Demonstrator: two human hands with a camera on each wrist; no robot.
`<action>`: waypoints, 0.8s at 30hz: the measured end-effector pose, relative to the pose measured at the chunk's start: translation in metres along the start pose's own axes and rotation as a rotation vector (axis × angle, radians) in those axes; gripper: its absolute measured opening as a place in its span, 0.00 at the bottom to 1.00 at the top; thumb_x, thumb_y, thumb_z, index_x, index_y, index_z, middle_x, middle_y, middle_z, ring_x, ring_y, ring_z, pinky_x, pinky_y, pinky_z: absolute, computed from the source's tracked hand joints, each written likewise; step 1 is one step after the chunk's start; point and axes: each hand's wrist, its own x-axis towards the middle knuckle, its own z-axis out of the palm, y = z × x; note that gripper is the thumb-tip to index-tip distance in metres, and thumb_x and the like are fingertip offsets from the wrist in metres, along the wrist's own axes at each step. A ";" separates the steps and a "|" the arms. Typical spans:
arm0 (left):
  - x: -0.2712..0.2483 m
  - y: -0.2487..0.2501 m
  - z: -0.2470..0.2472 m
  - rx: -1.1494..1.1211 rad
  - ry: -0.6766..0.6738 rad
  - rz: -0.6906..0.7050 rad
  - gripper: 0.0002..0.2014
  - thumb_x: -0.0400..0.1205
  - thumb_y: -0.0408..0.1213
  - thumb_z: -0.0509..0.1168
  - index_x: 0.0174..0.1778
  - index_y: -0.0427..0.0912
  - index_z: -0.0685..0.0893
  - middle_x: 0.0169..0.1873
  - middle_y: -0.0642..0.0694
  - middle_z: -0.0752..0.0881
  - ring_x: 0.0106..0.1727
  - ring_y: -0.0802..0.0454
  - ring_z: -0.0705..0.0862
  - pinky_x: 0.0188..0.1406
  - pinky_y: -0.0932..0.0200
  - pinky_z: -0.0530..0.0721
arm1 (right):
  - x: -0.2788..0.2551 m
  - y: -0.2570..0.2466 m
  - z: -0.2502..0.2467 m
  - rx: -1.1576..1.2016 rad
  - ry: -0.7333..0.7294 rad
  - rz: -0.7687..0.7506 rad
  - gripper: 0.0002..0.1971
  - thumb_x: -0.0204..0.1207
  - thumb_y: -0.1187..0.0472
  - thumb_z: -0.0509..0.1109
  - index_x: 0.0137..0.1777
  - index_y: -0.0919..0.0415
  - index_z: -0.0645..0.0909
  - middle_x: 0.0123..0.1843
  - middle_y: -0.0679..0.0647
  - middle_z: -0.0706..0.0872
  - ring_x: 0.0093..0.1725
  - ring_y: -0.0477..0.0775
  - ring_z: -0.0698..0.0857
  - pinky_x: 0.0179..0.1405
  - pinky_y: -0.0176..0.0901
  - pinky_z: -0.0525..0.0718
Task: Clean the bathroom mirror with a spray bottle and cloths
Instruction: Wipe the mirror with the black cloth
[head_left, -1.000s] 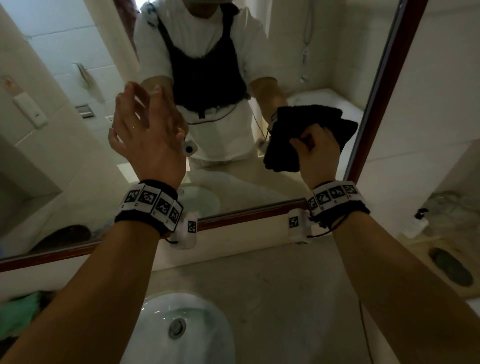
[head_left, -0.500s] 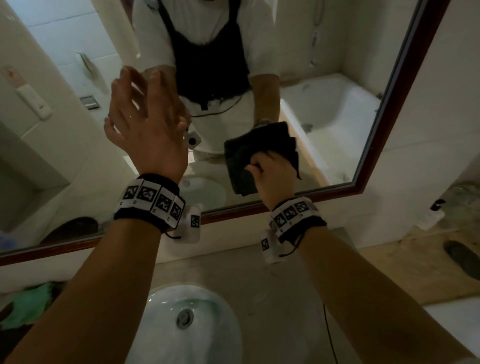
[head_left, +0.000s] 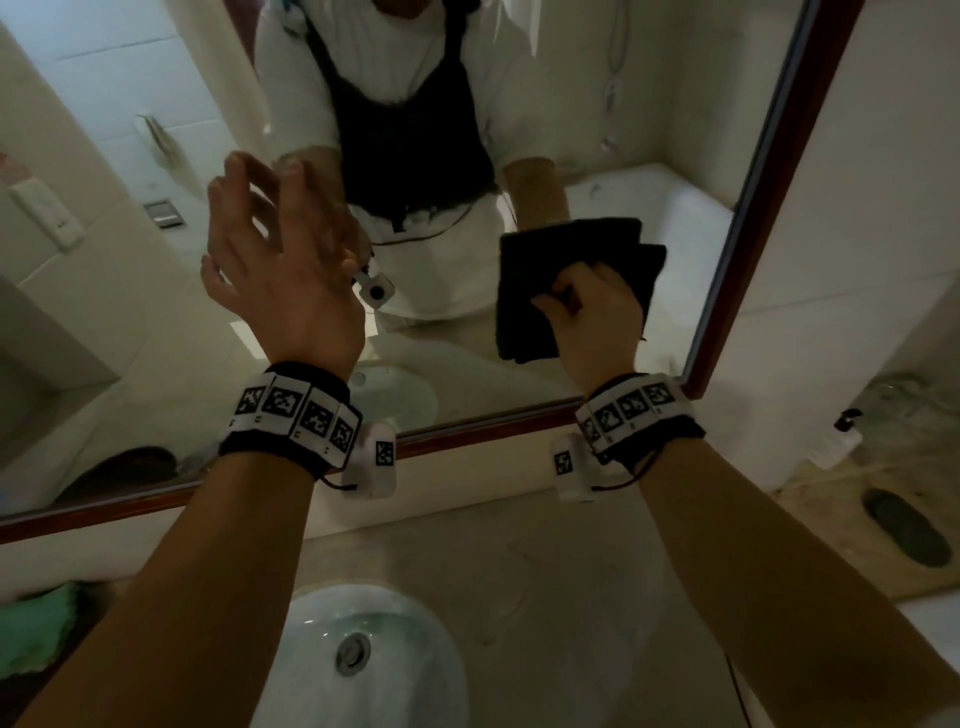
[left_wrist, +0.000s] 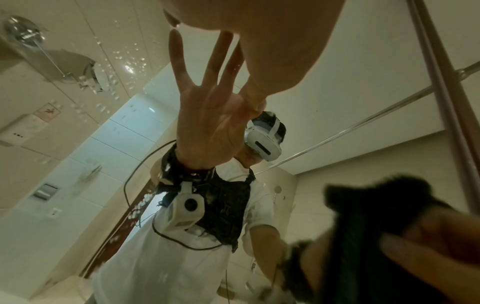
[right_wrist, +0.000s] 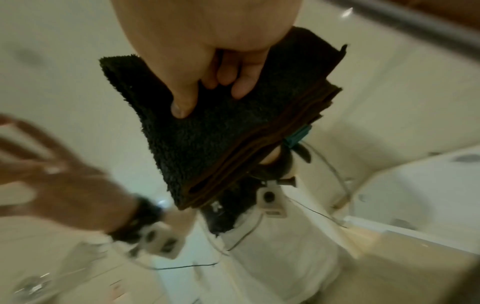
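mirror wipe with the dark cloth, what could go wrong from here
The bare left hand is spread at the mirror and may leave fingerprints. Droplets sit high on the glass, far from the folded dark cloth in the right hand near the lower corner, so they might dry into spots.

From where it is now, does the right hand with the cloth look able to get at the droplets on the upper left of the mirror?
Probably not directly. The droplets sit above and beyond the raised, open left hand, which lies between them and the right hand gripping the dark cloth.
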 end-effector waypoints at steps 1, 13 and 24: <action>0.000 -0.002 -0.001 -0.003 0.002 0.008 0.41 0.76 0.40 0.71 0.85 0.58 0.61 0.86 0.41 0.54 0.86 0.39 0.55 0.78 0.30 0.61 | 0.002 -0.018 0.008 -0.018 -0.003 -0.077 0.10 0.71 0.53 0.76 0.41 0.58 0.81 0.40 0.54 0.84 0.39 0.57 0.82 0.35 0.46 0.78; 0.011 -0.025 -0.014 0.086 0.015 0.156 0.35 0.79 0.37 0.65 0.83 0.61 0.64 0.82 0.44 0.64 0.79 0.42 0.66 0.75 0.28 0.61 | 0.036 -0.130 0.039 -0.020 0.074 -0.402 0.07 0.74 0.52 0.74 0.47 0.54 0.84 0.42 0.51 0.87 0.42 0.55 0.85 0.35 0.46 0.82; 0.006 -0.017 -0.006 0.017 0.045 0.107 0.36 0.79 0.35 0.67 0.83 0.60 0.64 0.83 0.42 0.63 0.82 0.42 0.61 0.75 0.27 0.61 | 0.060 -0.043 -0.030 0.036 0.146 -0.052 0.13 0.73 0.47 0.72 0.47 0.56 0.82 0.41 0.50 0.84 0.41 0.47 0.80 0.37 0.37 0.69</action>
